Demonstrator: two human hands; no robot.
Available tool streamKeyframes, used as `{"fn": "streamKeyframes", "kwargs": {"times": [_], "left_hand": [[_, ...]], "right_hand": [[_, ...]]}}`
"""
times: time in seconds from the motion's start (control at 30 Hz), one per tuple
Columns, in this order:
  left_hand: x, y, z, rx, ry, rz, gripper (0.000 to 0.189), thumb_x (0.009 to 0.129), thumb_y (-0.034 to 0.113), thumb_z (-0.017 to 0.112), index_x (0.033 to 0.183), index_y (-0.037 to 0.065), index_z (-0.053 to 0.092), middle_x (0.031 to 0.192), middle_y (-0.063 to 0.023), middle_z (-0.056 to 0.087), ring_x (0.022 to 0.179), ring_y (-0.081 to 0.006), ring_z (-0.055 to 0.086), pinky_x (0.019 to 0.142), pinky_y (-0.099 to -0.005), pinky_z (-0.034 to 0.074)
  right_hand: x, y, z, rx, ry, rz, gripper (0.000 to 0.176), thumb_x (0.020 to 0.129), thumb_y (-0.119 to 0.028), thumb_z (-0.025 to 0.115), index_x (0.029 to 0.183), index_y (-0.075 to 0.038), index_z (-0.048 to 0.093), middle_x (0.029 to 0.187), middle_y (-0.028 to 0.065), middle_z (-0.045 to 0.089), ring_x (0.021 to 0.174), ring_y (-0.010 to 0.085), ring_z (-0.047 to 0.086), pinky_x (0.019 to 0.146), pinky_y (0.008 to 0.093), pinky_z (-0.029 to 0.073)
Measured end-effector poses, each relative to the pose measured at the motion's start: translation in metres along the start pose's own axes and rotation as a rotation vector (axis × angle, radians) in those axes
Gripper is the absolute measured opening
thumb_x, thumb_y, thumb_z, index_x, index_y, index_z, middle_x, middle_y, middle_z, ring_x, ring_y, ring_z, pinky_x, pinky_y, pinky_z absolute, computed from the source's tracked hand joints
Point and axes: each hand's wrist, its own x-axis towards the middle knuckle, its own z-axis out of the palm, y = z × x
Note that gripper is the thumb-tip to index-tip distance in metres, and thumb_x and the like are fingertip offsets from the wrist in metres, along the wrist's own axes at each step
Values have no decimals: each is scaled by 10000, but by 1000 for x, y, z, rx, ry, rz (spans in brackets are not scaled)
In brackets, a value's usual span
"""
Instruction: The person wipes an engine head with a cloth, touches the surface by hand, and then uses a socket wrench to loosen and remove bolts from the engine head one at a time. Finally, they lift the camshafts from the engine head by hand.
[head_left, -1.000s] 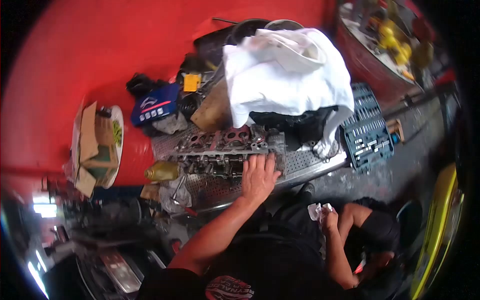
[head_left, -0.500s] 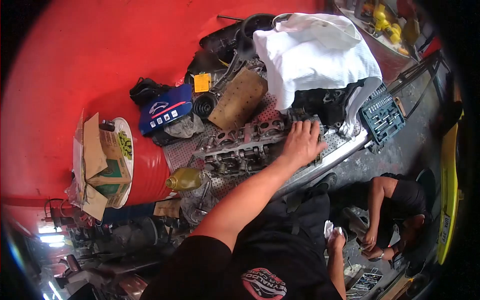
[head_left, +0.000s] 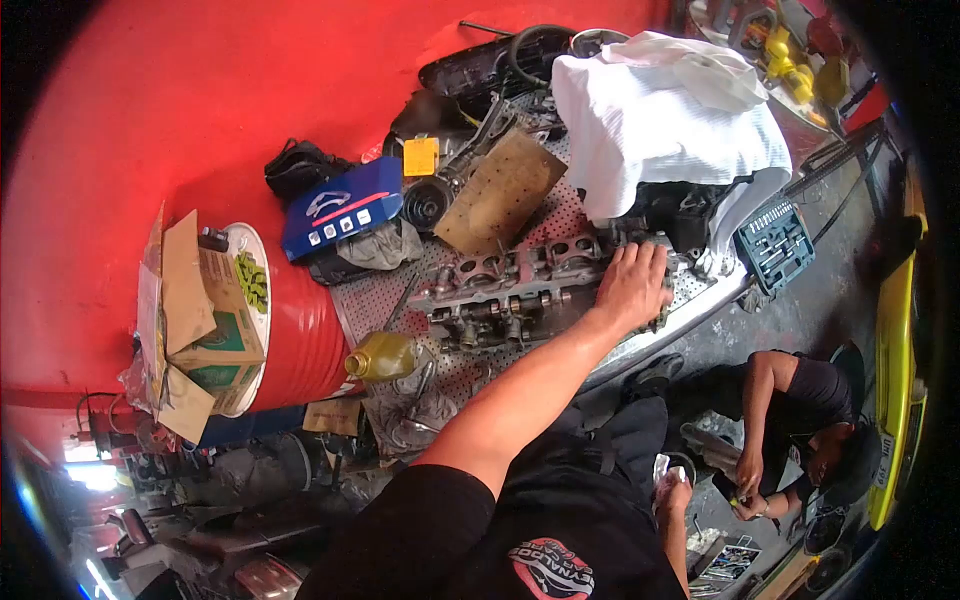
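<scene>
L hand (head_left: 635, 285) was laid palm-down at the R end of the cyl. head (head_left: 520, 300), apparently touching it; its fingers were extended fwd and slightly spread, thumb held out to the R, nothing seen pinched; what lay under the palm was hidden. From that hand, nearly the whole cyl. head was stretched out to the L; its long axis was set roughly crosswise to the body, the R end angled slightly farther fwd than the L. The L hand was by far the nearer; the R hand (head_left: 673, 492) was held low by the wearer's R side, well apart from the metal, w/ a white wad (head_left: 660, 467) gripped in it; exact finger placement couldn't be told.

Farther out, the cyl. head was supported on a perforated bench top (head_left: 360, 300); a brown board (head_left: 500, 190) was propped or laid just beyond it; a yellowish bottle (head_left: 383, 357) was placed near its L end; a white cloth (head_left: 670, 125) was draped over a dark part beyond the L hand, slightly R; a socket set (head_left: 775, 247) was seen farther R; a co-worker's hands (head_left: 747, 485) were held together, approx. R of the wearer's R hand, apart from it.
</scene>
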Motion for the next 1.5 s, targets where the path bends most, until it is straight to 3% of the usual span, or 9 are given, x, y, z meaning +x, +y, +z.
{"fn": "streamKeyframes", "kwargs": {"times": [0.1, 0.2, 0.37, 0.57, 0.7, 0.83, 1.03, 1.23, 1.5], "left_hand": [[8, -3, 0, -129, -136, -122, 503, 883, 338, 617, 1222, -25, 539, 1107, -205, 541, 1056, -331, 496, 921, -469, 408], [-6, 11, -6, 91, 70, 25, 518, 866, 344, 621, 1227, -18, 538, 1128, -204, 543, 1067, -326, 499, 910, -469, 412], [9, -11, 8, -93, -146, -64, 682, 796, 362, 694, 1315, -20, 473, 1176, -217, 521, 1088, -334, 491, 954, -452, 386], [-8, 12, -12, 187, 52, 57, 516, 835, 255, 627, 1242, -40, 509, 1131, -204, 561, 1069, -334, 508, 951, -439, 393], [10, -13, 5, -179, -164, -88, 568, 842, 290, 635, 1288, -28, 487, 1127, -239, 553, 1070, -351, 505, 963, -449, 388], [-2, 12, -10, 37, -5, -6, 793, 764, 410, 719, 1366, -12, 422, 1224, -217, 519, 1103, -330, 490, 967, -433, 380], [9, -8, 3, -67, -187, -128, 879, 723, 427, 749, 1366, -57, 396, 1251, -222, 495, 1129, -329, 476, 968, -427, 376], [-6, 5, -7, 196, 93, 106, 568, 828, 326, 636, 1234, -56, 522, 1029, -191, 594, 989, -311, 539, 907, -416, 415], [-2, 9, -6, 43, 72, 36, 751, 769, 419, 696, 1303, -57, 466, 1059, -201, 552, 1005, -328, 507, 905, -424, 395]], "right_hand": [[-20, -22, 1, -164, -61, 23, 145, 872, -134, 547, 976, -45, 595, 808, 48, 599, 687, 157, 567, 608, 304, 452], [-48, -43, 21, -321, -88, 4, 203, 881, -190, 581, 1004, -29, 586, 871, 59, 607, 765, 165, 569, 690, 308, 455], [-50, -26, 22, -861, -301, -333, 277, 906, -250, 642, 1034, -10, 591, 875, 37, 610, 814, 147, 567, 744, 289, 441], [-51, -40, 22, -258, -47, 9, 246, 965, -303, 552, 907, -69, 605, 725, -26, 570, 593, 113, 525, 494, 278, 398], [-37, -37, -12, -311, -71, 22, 234, 968, -294, 531, 959, -63, 570, 711, -17, 536, 555, 134, 521, 470, 296, 415], [-53, -37, -11, -80, -81, -147, 106, 938, -149, 554, 1023, -93, 584, 808, 16, 587, 660, 143, 577, 531, 287, 462], [-52, -41, -10, -404, 17, -124, 119, 955, -135, 540, 1033, -54, 577, 871, 70, 643, 670, 174, 603, 540, 306, 479], [-53, -56, 7, -320, -62, -97, 331, 964, -367, 544, 919, -44, 600, 756, 58, 607, 593, 173, 554, 528, 327, 431], [-52, -56, 3, -387, -28, -171, 468, 932, -473, 569, 861, -12, 612, 608, 14, 522, 473, 130, 478, 450, 278, 359]]}}
